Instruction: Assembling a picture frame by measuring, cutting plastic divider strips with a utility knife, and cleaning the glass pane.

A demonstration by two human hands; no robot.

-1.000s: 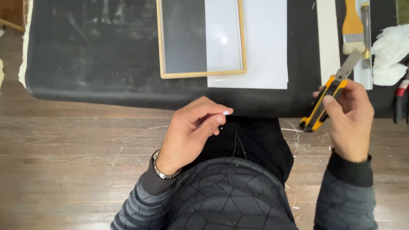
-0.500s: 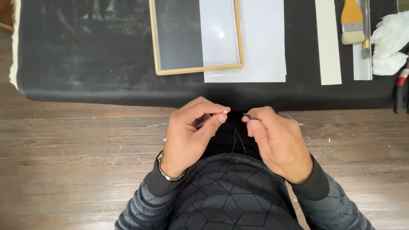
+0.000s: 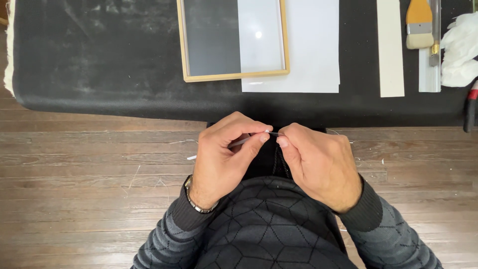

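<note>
My left hand [image 3: 226, 154] and my right hand [image 3: 318, 162] meet in front of my chest, just below the edge of the black-covered table [image 3: 99, 65]. Both pinch a thin pale strip [image 3: 244, 142] between thumb and fingertips; its left end pokes out past my left palm. A metal bracelet sits on my left wrist. On the table above the hands lies a light wooden frame [image 3: 234, 74] with glass, overlapping a white sheet [image 3: 313, 50].
At the table's right lie a long cream strip [image 3: 391, 50], a flat paintbrush [image 3: 419, 22], a metal ruler [image 3: 429, 74], crumpled white cloth [image 3: 460, 50] and a red-handled tool [image 3: 470, 107]. Wooden floor with thin scraps shows below.
My right hand held a yellow utility knife at the table's right edge a second ago; it has let it go and come left to join my left hand on the strip.
</note>
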